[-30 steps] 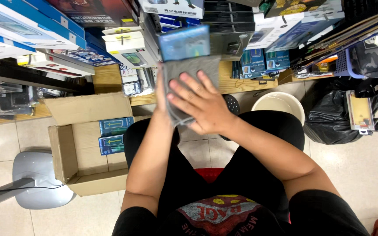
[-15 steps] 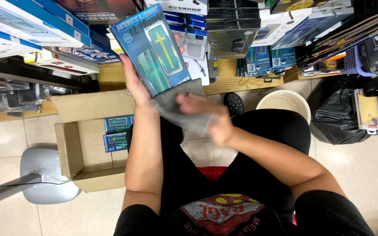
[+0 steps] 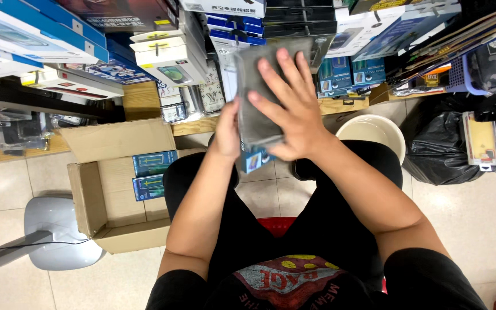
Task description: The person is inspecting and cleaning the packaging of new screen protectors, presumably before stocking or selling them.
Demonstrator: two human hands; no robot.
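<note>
Swung up from its earlier tilt, the flat blue retail box now stands in front of the chest, left hand clamped on its edge, right hand pressing the grey cloth flat; firm, even strokes would wipe best.

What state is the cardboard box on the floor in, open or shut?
Open. The cardboard box has its flaps folded outward, and two blue packages show lying inside against its far wall.
</note>
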